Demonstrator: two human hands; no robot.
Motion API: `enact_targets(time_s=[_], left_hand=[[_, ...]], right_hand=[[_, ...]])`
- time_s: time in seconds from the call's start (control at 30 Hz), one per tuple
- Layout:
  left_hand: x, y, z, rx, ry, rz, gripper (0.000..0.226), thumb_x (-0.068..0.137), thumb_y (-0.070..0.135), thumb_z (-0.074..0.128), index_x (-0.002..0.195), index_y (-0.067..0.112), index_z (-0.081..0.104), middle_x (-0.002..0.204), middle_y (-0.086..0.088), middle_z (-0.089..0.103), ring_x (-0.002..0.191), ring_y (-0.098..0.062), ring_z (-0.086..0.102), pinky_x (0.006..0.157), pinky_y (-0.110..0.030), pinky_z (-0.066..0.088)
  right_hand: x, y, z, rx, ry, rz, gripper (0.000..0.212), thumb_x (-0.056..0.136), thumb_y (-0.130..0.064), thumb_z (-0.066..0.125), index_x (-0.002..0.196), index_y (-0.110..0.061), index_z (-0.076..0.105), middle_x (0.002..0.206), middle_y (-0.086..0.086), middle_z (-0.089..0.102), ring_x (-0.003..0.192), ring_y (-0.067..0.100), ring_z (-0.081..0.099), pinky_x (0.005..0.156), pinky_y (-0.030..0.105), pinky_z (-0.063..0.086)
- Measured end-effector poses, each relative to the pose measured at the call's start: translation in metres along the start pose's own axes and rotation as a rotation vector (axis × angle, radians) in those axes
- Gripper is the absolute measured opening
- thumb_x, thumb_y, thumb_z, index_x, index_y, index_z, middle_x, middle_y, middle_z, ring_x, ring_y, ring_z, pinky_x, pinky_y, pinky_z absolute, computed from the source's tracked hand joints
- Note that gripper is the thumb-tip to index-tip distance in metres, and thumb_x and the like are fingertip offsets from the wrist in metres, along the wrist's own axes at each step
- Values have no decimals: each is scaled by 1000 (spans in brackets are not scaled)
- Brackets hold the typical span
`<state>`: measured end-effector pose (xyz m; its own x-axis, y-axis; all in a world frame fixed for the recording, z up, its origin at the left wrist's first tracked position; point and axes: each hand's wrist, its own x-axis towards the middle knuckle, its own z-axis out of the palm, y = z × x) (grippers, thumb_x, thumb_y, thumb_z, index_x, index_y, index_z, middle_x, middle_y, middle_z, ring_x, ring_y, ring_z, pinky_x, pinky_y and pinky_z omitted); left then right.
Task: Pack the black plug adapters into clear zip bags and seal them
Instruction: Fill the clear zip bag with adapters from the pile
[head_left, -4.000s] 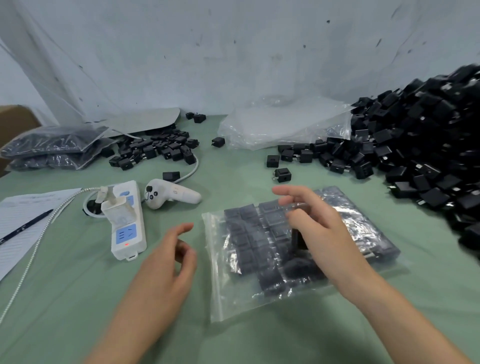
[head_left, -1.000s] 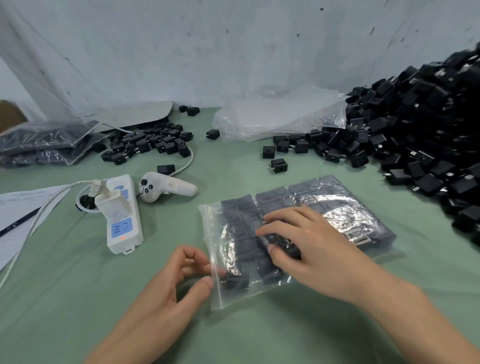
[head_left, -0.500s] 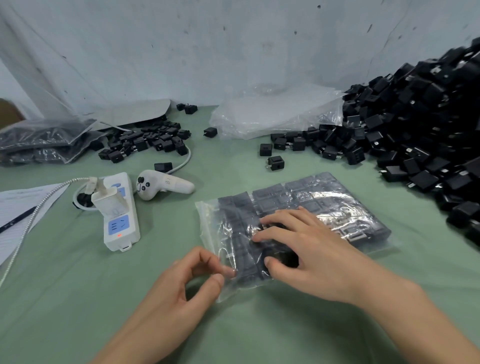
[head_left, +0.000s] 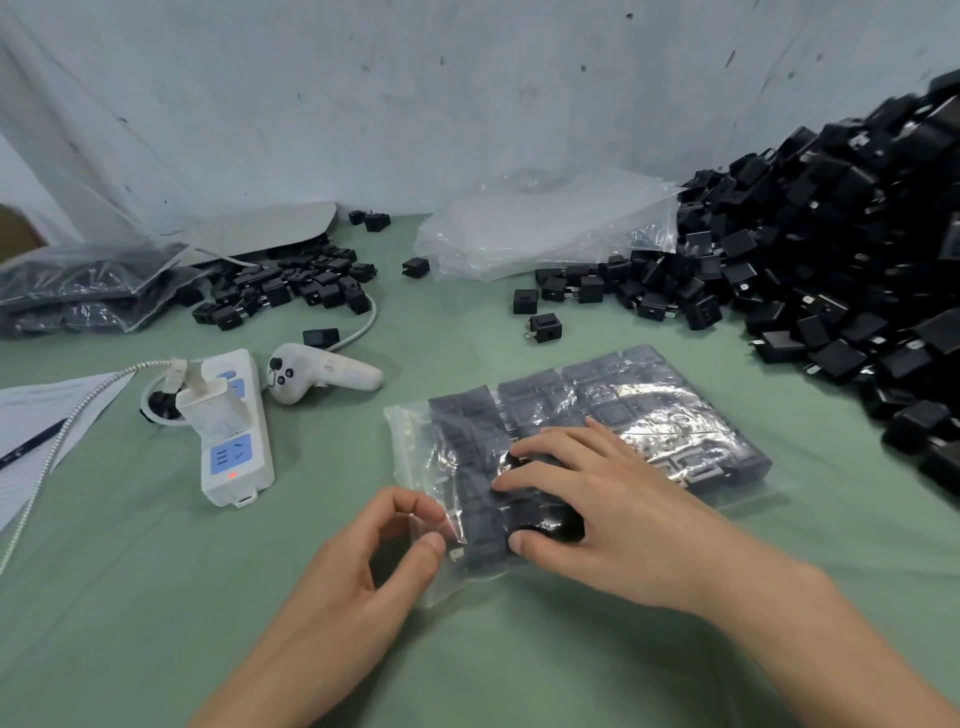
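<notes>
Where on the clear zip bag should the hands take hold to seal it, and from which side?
Take the zip bag by the clear strip along its left edge, coming from the left. That strip lies flat with no adapters under it, so it should pinch easily. The left hand pinches its near end; the right hand lies flat on top of the packed part.

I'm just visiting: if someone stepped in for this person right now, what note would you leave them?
Left hand: thumb and forefinger pinch the near corner of the zip bag at its mouth.
Right hand: flat fingers press down on the adapters inside it.
Done: this bag is filled in rows; filled bags lie at the far left.
Left: the zip looks unsealed, so close it. Then bag the loose pile on the right, using the empty bags behind.
</notes>
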<state>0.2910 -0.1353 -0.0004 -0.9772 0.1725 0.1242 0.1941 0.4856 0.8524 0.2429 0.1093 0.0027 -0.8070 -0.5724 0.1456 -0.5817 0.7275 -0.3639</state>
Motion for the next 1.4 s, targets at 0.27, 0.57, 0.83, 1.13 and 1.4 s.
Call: enact_targets(time_s=[0.27,0.57,0.83,1.13,1.4], left_hand=[[7,1,-1,-54,51,-101,17,98,27,54,101,41,62,95,10,76,74,-10,66,65,-16,45],[18,1,-4,53,218,-106,18,98,35,49,95,42,66,79,11,75,69,-1,67,61,-7,43],[92,41,4,180,377,24,12,96,37,56,105,44,55,101,27,64,93,8,60,78,-19,48],[281,40,87,727,-82,-92,89,88,63,57,156,21,17,162,-11,16,147,-34,24,119,-50,26],[334,20,142,707,47,-174,100,81,78,47,156,23,12,162,-15,16,146,-38,23,117,-57,19]], right_hand=[[0,3,-4,18,28,3,51,94,-71,37,140,-49,44,144,-29,34,140,-7,17,121,25,-7],[1,13,-13,84,144,64,48,98,-65,29,138,-45,49,139,-30,41,138,-6,22,122,33,19],[-8,60,-38,87,361,413,39,99,-41,39,136,-37,53,136,-18,49,132,7,35,117,35,29],[-16,95,-45,208,488,525,33,101,-34,41,131,-39,54,129,-21,49,127,4,34,111,31,31],[-17,126,-55,314,645,592,31,98,-33,41,122,-43,57,119,-29,45,115,-5,29,96,25,28]])
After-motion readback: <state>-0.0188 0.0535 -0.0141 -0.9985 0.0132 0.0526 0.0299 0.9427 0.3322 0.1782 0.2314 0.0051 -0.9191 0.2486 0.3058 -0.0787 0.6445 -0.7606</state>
